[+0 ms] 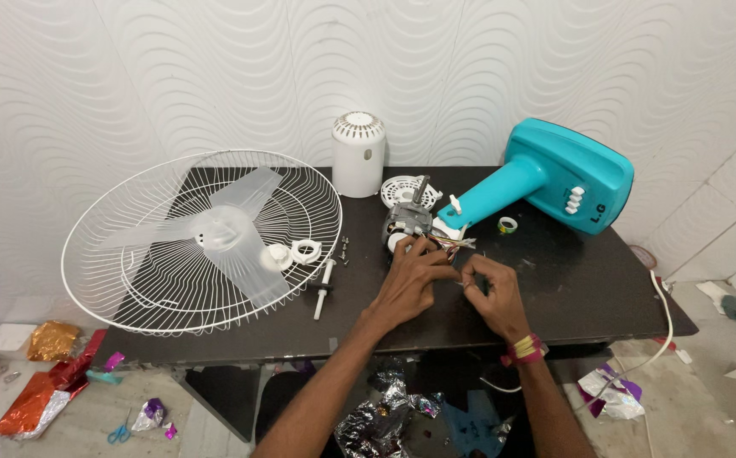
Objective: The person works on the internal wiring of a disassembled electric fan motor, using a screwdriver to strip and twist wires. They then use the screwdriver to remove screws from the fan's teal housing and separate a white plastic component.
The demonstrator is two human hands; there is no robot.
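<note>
Crumpled foil scraps [41,390] lay on the floor at far left. On the dark table [588,297] a white wire fan guard [203,242] with translucent blades rested beside a loose shaft [325,288] and a white motor cover [358,153]. Near the middle the left hand [415,280] pinched the thin coloured wires [455,244] trailing from the fan motor [406,222], which sat on the table against the neck of the teal fan stand [554,182]. The right hand [491,293], just beside it, was closed on a wire end. The wires looked limp and easily broken, best held by their insulation; the motor looked heavy and rigid.
</note>
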